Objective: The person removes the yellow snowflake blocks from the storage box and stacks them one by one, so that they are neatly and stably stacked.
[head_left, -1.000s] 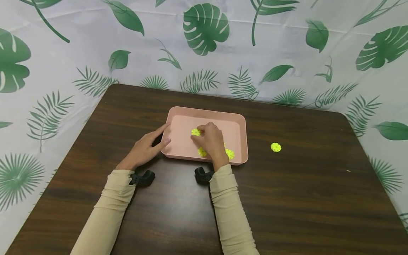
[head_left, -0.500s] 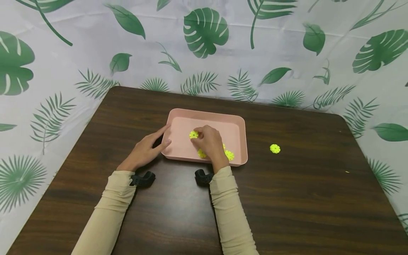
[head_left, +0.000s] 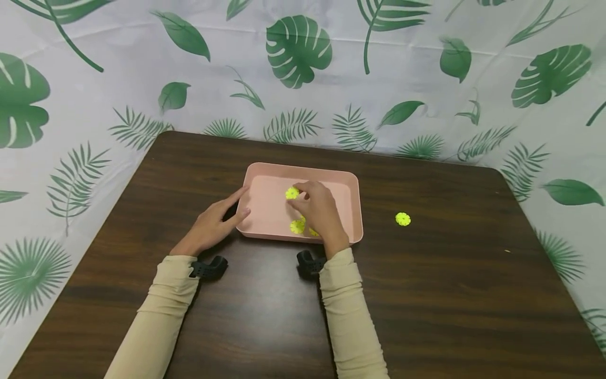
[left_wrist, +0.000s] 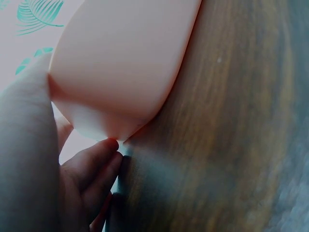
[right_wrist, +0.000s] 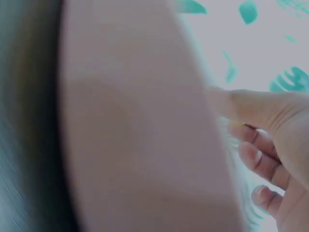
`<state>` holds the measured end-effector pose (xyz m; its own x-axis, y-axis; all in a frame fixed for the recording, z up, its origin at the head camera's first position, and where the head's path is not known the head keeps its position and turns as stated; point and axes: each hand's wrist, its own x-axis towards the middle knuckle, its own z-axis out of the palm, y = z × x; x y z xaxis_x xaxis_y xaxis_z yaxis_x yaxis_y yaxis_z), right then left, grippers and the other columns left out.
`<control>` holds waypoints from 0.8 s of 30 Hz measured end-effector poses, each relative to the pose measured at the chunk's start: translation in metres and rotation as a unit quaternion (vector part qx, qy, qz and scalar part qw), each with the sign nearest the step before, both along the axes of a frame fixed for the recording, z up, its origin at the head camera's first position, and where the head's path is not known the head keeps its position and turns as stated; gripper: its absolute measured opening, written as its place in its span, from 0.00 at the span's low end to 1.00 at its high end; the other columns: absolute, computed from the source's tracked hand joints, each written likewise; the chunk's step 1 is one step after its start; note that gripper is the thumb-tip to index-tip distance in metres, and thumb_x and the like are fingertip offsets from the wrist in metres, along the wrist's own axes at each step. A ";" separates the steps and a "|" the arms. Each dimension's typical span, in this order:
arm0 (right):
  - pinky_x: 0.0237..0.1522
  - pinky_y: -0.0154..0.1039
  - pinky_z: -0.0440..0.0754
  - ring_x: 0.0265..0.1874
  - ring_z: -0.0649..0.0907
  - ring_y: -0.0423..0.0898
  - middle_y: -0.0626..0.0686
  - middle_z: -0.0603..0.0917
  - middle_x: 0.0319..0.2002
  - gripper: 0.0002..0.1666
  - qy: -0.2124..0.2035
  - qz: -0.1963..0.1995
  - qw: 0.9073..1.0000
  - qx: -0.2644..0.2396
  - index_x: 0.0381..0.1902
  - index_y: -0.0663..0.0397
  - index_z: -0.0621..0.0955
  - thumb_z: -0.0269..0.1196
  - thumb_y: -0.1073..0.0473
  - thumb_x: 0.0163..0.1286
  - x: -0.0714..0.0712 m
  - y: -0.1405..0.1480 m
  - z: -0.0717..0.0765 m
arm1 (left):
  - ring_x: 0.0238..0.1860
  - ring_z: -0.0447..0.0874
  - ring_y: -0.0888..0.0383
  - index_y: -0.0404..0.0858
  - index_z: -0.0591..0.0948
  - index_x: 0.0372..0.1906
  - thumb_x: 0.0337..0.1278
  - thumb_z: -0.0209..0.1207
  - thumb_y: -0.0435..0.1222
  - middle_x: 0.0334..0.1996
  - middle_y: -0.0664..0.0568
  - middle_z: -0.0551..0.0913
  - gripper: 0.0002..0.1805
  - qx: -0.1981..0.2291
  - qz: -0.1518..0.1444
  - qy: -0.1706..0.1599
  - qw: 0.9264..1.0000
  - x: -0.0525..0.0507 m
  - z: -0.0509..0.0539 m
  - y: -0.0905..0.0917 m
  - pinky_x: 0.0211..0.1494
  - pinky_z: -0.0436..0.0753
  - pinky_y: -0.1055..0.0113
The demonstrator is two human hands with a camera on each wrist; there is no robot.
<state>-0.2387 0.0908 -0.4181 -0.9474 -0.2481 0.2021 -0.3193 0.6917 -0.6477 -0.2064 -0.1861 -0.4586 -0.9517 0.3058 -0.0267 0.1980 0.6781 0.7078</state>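
A pink rectangular tray lies on the dark wooden table. The left hand holds the tray's left end, thumb over the near part of the rim and fingers along the outer side; in the left wrist view its fingertips touch the tray's outer wall. Over the tray, the right hand pinches a yellow flower-shaped piece between thumb and fingers. Below that hand, other yellow pieces lie in the tray, partly hidden. In the right wrist view, the tray wall covers much of the right hand's work.
One more yellow flower-shaped piece lies on the table to the right of the tray. A small pale speck is farther right. Behind the table hangs a white cloth with green leaves.
The right hand, still pinching the yellow piece, has lifted slightly and shifted right relative to the tray, now covering pieces at the tray's near right. The left hand keeps its place on the tray.
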 end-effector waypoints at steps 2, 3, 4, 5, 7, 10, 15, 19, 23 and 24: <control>0.43 0.48 0.82 0.41 0.81 0.54 0.60 0.85 0.50 0.22 0.030 -0.012 0.999 -0.015 0.56 0.63 0.87 0.75 0.59 0.66 0.004 0.017 0.008 | 0.79 0.55 0.38 0.62 0.50 0.84 0.77 0.48 0.60 0.82 0.48 0.56 0.38 0.001 -0.002 0.000 1.000 0.001 0.000 0.000 0.74 0.57 0.30; 0.44 0.48 0.82 0.42 0.81 0.55 0.61 0.85 0.50 0.22 0.044 -0.019 0.999 -0.022 0.55 0.63 0.87 0.75 0.60 0.66 0.005 0.026 0.011 | 0.79 0.55 0.38 0.62 0.50 0.84 0.77 0.48 0.60 0.82 0.48 0.56 0.38 0.003 -0.003 0.000 1.000 0.001 0.001 0.000 0.74 0.57 0.30; 0.44 0.48 0.81 0.41 0.81 0.55 0.61 0.84 0.50 0.22 0.056 -0.028 0.998 -0.026 0.55 0.63 0.87 0.75 0.60 0.66 0.007 0.037 0.013 | 0.80 0.55 0.38 0.62 0.50 0.84 0.78 0.48 0.60 0.82 0.48 0.56 0.38 0.004 -0.004 0.000 1.000 0.001 0.001 0.000 0.74 0.57 0.29; 0.44 0.49 0.81 0.41 0.80 0.56 0.61 0.84 0.48 0.22 0.067 -0.036 0.997 -0.032 0.55 0.64 0.87 0.75 0.60 0.65 0.009 0.048 0.015 | 0.80 0.55 0.38 0.62 0.50 0.84 0.78 0.48 0.60 0.82 0.48 0.56 0.38 0.004 -0.003 0.000 1.000 0.001 0.001 -0.001 0.74 0.57 0.29; 0.43 0.50 0.80 0.40 0.80 0.57 0.63 0.83 0.46 0.22 0.081 -0.059 0.994 -0.044 0.55 0.65 0.87 0.76 0.61 0.65 0.013 0.073 0.017 | 0.79 0.55 0.37 0.62 0.50 0.84 0.78 0.48 0.59 0.82 0.47 0.56 0.38 0.005 -0.004 0.001 1.000 0.001 0.002 -0.001 0.74 0.57 0.29; 0.43 0.53 0.79 0.40 0.80 0.59 0.64 0.83 0.44 0.23 0.088 -0.118 0.988 -0.055 0.54 0.68 0.86 0.76 0.62 0.64 0.019 0.114 0.014 | 0.79 0.56 0.38 0.61 0.50 0.84 0.78 0.48 0.59 0.81 0.46 0.56 0.38 0.007 -0.008 0.003 1.000 0.001 0.002 -0.001 0.74 0.57 0.30; 0.46 0.49 0.77 0.43 0.81 0.57 0.65 0.83 0.47 0.24 0.037 -0.238 0.968 -0.069 0.58 0.66 0.85 0.73 0.58 0.68 0.033 0.176 -0.003 | 0.79 0.55 0.37 0.60 0.49 0.85 0.78 0.48 0.58 0.82 0.46 0.55 0.38 0.003 -0.011 0.000 1.000 0.001 0.001 -0.002 0.74 0.57 0.30; 0.45 0.40 0.76 0.44 0.79 0.51 0.63 0.82 0.50 0.25 -0.024 -0.297 0.951 -0.077 0.60 0.63 0.84 0.71 0.54 0.71 0.044 0.205 -0.017 | 0.80 0.54 0.36 0.60 0.49 0.85 0.78 0.48 0.59 0.82 0.46 0.55 0.39 -0.003 -0.006 -0.004 1.000 0.001 0.000 -0.002 0.74 0.55 0.29; 0.41 0.33 0.74 0.42 0.77 0.47 0.62 0.82 0.49 0.24 -0.044 -0.310 0.946 -0.083 0.59 0.64 0.85 0.71 0.54 0.71 0.049 0.216 -0.022 | 0.80 0.53 0.36 0.61 0.48 0.85 0.78 0.48 0.59 0.82 0.46 0.54 0.39 0.000 -0.004 -0.006 1.000 0.002 0.001 -0.001 0.74 0.54 0.28; 0.41 0.33 0.74 0.42 0.77 0.47 0.62 0.82 0.49 0.24 -0.046 -0.309 0.946 -0.085 0.58 0.64 0.85 0.72 0.55 0.70 0.049 0.216 -0.022 | 0.80 0.53 0.37 0.61 0.49 0.85 0.78 0.48 0.60 0.82 0.46 0.54 0.39 0.002 -0.004 -0.007 1.000 0.002 0.002 -0.001 0.74 0.55 0.29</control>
